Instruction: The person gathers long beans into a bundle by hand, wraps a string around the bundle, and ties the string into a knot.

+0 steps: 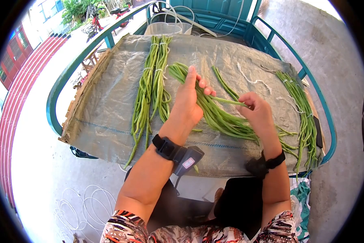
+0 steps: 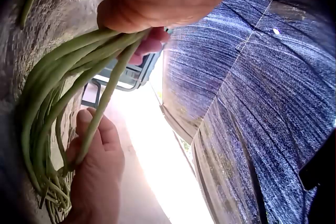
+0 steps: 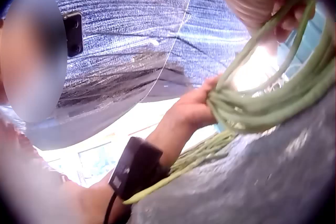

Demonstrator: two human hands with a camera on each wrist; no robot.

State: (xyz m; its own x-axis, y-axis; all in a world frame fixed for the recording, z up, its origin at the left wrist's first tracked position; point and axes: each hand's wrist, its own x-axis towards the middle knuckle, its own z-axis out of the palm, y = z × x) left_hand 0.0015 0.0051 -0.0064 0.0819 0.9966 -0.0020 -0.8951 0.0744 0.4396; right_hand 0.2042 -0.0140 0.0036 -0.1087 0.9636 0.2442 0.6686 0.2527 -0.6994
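Observation:
A bunch of long green beans (image 1: 219, 115) runs through my left hand (image 1: 188, 99), which grips it near one end with the thumb up. The loose ends trail right across the sheet. My right hand (image 1: 258, 112) pinches a single long bean (image 1: 228, 101) between thumb and fingers, pulled out straight from the bunch. In the left wrist view the held beans (image 2: 50, 85) curve down beside my right hand (image 2: 97, 174). The right wrist view has my left hand (image 3: 191, 109) around the beans (image 3: 273, 106). A few loose beans (image 1: 225, 84) lie just beyond the hands.
Two tied bean bundles (image 1: 145, 93) lie left of my hands, another bundle (image 1: 307, 125) at the right edge. White strings (image 1: 255, 81) lie on the grey woven sheet (image 1: 105, 105). A teal rail (image 1: 62, 87) borders the cart bed. White tubs (image 1: 163, 28) stand behind.

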